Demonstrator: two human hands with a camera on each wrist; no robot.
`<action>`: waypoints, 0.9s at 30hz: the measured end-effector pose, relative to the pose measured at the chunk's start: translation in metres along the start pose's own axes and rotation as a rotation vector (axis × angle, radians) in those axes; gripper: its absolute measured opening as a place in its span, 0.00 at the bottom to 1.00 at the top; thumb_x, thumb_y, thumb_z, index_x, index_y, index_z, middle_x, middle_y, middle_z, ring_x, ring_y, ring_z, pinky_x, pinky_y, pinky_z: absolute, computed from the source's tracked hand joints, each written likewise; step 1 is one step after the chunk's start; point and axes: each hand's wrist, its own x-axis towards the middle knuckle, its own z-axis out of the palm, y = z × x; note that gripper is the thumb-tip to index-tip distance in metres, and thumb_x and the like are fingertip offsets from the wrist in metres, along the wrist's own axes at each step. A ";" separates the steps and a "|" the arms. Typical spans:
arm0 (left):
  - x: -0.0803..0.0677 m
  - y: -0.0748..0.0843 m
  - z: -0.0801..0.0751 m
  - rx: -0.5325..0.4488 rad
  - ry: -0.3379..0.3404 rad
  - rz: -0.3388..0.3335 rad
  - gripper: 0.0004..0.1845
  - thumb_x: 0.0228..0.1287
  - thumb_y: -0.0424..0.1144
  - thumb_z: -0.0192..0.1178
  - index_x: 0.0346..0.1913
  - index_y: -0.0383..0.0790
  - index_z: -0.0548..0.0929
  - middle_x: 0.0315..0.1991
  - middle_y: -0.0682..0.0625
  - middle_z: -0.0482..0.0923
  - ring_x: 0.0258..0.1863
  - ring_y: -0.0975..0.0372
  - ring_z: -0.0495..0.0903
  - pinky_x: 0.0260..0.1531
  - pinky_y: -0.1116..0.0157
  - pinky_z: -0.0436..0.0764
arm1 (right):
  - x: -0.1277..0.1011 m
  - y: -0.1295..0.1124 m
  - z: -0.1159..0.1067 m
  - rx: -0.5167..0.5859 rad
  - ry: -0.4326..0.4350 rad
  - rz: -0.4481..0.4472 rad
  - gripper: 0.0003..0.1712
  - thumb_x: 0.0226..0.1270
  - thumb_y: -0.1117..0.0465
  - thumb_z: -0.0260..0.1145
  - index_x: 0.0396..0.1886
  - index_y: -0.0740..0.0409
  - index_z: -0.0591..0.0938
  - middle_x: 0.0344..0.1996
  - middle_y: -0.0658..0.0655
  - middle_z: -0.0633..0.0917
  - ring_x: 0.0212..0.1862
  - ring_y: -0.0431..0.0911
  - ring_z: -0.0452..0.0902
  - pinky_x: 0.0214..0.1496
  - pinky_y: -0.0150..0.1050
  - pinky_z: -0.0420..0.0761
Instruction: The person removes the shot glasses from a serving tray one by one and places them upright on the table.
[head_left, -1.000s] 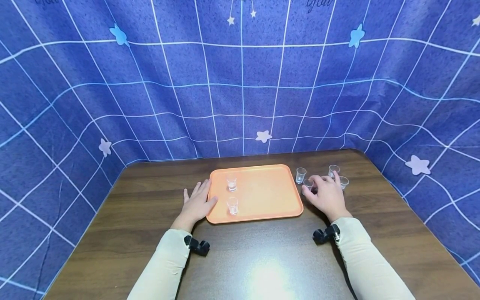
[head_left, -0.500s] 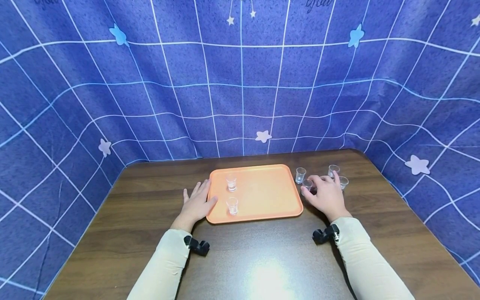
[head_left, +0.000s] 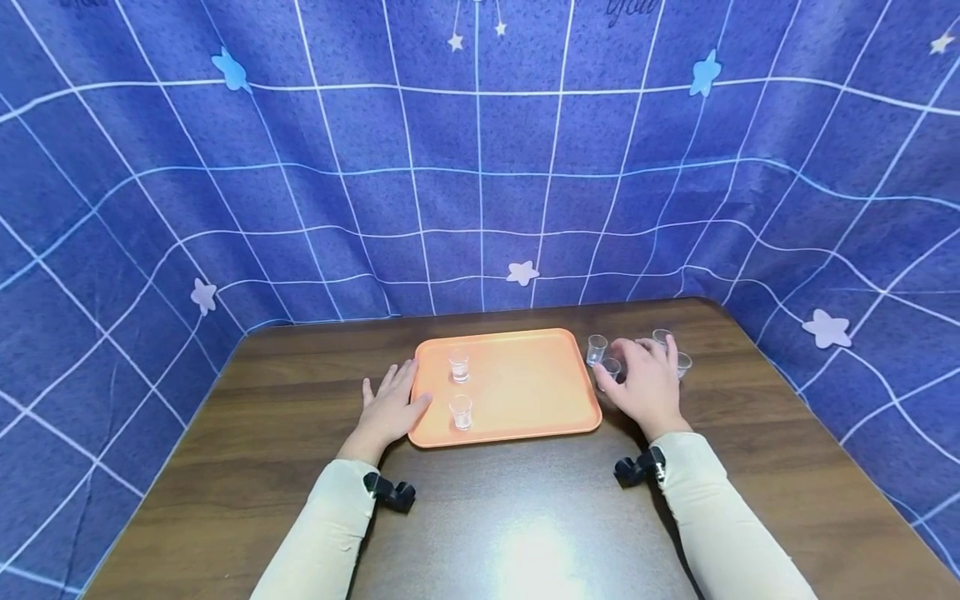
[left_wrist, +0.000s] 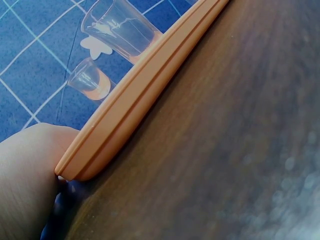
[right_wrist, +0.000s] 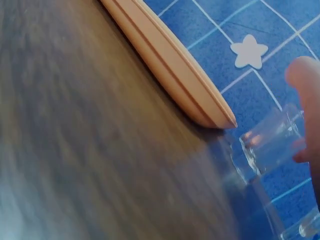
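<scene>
A blue cloth backdrop (head_left: 480, 167) with pale grid lines and stars hangs behind and to both sides of a dark brown wooden table (head_left: 525, 517). On the middle of the table lies a flat orange plastic tray (head_left: 525, 387) with a raised rim. Two small clear shot glasses stand upright on the tray's left part: a far one (head_left: 458, 365) and a near one (head_left: 461, 411), apart from each other.

The left hand (head_left: 388, 408) lies flat on the table at the tray's left edge, fingers spread and straight, with the thumb touching the near left corner of the rim; the left wrist view shows skin pressed against that rim.

The right hand (head_left: 643, 383) rests just right of the tray among four more small clear glasses on the table. Its thumb and fingers curl round one clear glass (head_left: 611, 369) just off the tray's right edge; the right wrist view shows a fingertip on this glass. Another glass (head_left: 596, 349) stands just beyond it, free. Two more glasses (head_left: 662, 337) (head_left: 683, 363) show partly behind the fingers, further right.
</scene>
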 end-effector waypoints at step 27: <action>-0.001 0.002 -0.001 -0.001 -0.002 0.002 0.42 0.74 0.58 0.49 0.82 0.44 0.49 0.80 0.42 0.52 0.80 0.45 0.45 0.69 0.31 0.29 | 0.032 -0.089 0.044 0.117 -0.033 -0.057 0.28 0.61 0.38 0.64 0.51 0.53 0.82 0.37 0.50 0.88 0.55 0.55 0.76 0.77 0.60 0.42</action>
